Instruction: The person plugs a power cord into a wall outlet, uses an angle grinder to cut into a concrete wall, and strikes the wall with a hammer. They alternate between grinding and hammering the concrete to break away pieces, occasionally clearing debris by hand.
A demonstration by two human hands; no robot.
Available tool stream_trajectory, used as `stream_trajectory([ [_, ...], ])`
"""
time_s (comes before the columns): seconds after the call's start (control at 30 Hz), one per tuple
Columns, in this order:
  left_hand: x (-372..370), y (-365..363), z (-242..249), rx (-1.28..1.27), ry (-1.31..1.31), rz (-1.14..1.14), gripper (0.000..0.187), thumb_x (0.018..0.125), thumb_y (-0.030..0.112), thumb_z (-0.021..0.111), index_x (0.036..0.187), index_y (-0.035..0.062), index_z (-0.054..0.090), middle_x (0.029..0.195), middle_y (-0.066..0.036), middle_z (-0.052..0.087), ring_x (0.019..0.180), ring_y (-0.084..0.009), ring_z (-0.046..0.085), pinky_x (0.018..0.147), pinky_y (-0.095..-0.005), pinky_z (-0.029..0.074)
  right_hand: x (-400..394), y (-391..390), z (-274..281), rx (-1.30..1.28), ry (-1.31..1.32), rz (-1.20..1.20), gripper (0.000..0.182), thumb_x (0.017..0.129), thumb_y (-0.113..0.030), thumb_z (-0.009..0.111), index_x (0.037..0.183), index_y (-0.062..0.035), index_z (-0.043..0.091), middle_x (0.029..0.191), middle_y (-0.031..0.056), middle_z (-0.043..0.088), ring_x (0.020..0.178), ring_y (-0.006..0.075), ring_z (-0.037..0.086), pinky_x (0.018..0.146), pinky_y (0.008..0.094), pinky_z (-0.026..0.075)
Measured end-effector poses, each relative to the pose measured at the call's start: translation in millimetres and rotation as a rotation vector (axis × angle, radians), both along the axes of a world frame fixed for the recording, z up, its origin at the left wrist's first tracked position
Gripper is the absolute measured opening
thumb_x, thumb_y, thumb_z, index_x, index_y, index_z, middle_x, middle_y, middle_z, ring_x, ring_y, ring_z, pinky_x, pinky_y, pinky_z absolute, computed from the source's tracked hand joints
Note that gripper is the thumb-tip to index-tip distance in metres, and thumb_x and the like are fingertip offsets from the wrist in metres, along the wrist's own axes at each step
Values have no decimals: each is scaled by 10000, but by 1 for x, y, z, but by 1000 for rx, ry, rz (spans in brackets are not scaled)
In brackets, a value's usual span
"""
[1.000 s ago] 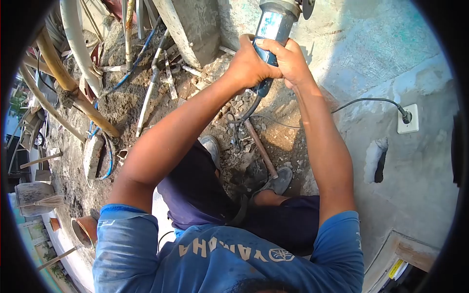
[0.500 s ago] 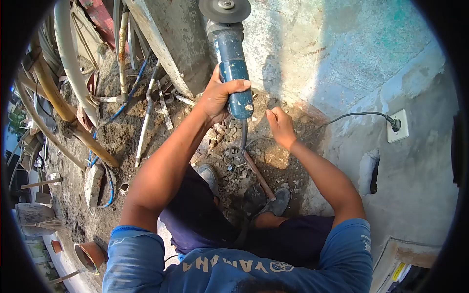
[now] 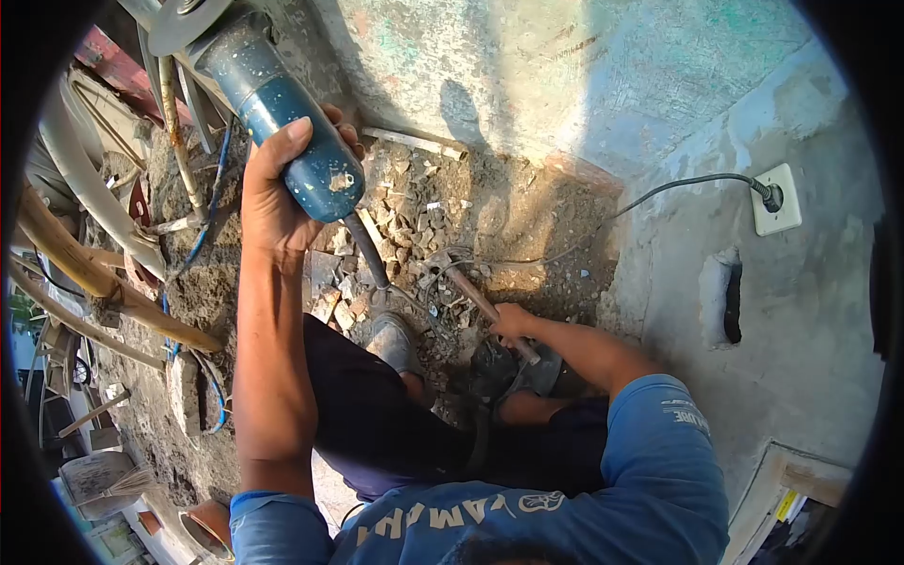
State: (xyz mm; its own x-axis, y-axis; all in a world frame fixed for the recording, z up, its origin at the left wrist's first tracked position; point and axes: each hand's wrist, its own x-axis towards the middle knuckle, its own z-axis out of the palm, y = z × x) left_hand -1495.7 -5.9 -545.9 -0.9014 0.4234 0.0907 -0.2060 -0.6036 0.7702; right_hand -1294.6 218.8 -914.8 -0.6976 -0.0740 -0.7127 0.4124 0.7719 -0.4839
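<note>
My left hand (image 3: 280,193) is wrapped round the body of a blue angle grinder (image 3: 294,137), held up at the upper left. The grinder's grey disc (image 3: 188,21) points to the top left, and its cord runs down from the rear end. Lower and to the right, my right hand (image 3: 513,323) is closed on the wooden handle of a hammer (image 3: 474,294). The hammer slants over the rubble, its head (image 3: 437,266) towards the upper left, near the grinder's cord.
The cord's plug sits in a white wall socket (image 3: 777,200) at the right. Below it is a hole (image 3: 732,299) in the grey wall. Pipes and bamboo poles (image 3: 169,325) stand at the left. Broken rubble (image 3: 405,202) covers the ground by my shoes (image 3: 395,346).
My left hand has moved left with the grinder, which now tilts to the upper left. My right hand has gone down and taken hold of the hammer's handle.
</note>
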Motion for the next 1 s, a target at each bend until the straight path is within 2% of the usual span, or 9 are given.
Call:
stream_trajectory([
  [0.07,-4,-4,0,9,-3,-18,416,780,153,684,1065,-98,514,940,-195,605,841,-286,651,729,-395,589,-13,15,36,-544,-322,-370,352,863,-244,639,1117,-52,489,783,96,626,559,179,599,481,351,501],
  [0.13,-6,-5,2,1,1,-17,410,782,152,682,1058,-109,526,911,-199,615,835,-286,653,733,-394,588,-32,27,54,-571,-392,-339,375,879,-207,642,1156,-89,417,714,45,580,489,90,510,396,273,426],
  [0.17,-9,-8,-1,6,-6,-15,410,782,152,682,1058,-109,526,911,-199,615,835,-286,653,733,-394,588,-36,33,57,-535,-349,-289,351,876,-235,664,1111,-83,452,668,38,558,482,111,503,392,295,419],
  [0.23,-18,-14,-5,26,21,-52,477,804,166,676,1159,-75,467,1041,-203,591,926,-305,633,847,-448,553,-42,43,93,-288,-254,-85,452,860,-285,685,1194,-62,476,661,64,565,485,164,520,439,350,436],
  [0.4,-22,-17,-3,-2,73,-3,447,805,169,681,1123,-78,486,1002,-195,604,892,-289,644,831,-436,561,-46,58,153,177,-59,357,537,826,-346,703,1254,-61,547,767,104,656,644,249,644,563,377,498],
  [0.47,-26,-16,-7,-18,93,66,456,801,168,687,1127,-80,487,975,-185,607,867,-283,649,822,-435,564,-48,40,204,540,-58,554,415,797,-311,714,1138,-82,654,922,97,697,857,290,680,655,387,530],
  [0.6,-30,-15,-12,-91,180,86,415,792,150,701,1083,-34,469,964,-175,592,836,-281,652,737,-408,591,-51,45,228,661,-154,586,301,784,-239,707,1049,-98,702,1068,94,684,1004,302,653,756,411,537],
  [0.77,-31,-15,-17,-62,166,101,437,790,140,711,1088,-2,425,956,-176,586,837,-283,654,683,-376,604,-50,79,253,728,81,268,302,811,-196,668,1075,-55,634,1067,143,667,997,335,645,769,433,536],
  [1.0,-30,-20,-8,53,12,-24,387,804,140,695,1060,-89,516,947,-205,611,857,-296,648,830,-432,562,-61,73,238,458,464,-169,327,896,-295,573,1053,-13,516,904,248,636,851,394,641,698,486,492],
])
